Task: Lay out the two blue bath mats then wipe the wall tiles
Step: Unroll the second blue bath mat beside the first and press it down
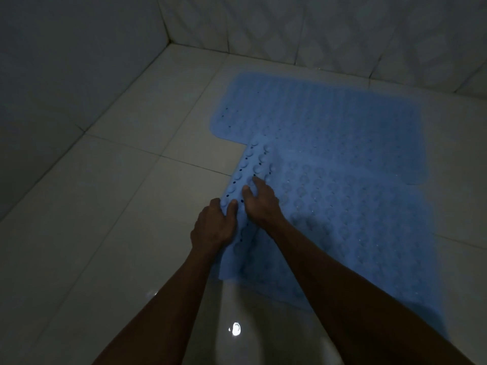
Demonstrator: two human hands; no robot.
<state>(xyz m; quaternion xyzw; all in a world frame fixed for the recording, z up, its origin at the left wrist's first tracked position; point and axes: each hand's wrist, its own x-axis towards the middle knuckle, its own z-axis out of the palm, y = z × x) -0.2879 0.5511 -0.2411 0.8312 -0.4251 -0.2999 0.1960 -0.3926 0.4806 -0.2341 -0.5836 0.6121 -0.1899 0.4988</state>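
One blue bath mat (pixel 311 109) lies flat on the floor near the back wall. A second blue bath mat (pixel 350 206) lies partly over it, nearer to me, with its suction cups facing up. Its left edge is lifted and folded. My left hand (pixel 213 225) grips that lifted edge, thumb on top. My right hand (pixel 261 198) rests on the mat just beside it, fingers bent against the cups. The wall tiles (pixel 316 30) rise behind the mats, patterned with pale diamonds.
The room is dim. Glossy white floor tiles (pixel 105 206) spread to the left and toward me. A plain tiled wall (pixel 66 61) closes the left side, meeting the back wall in a corner. A light glare shows on the floor below my arms.
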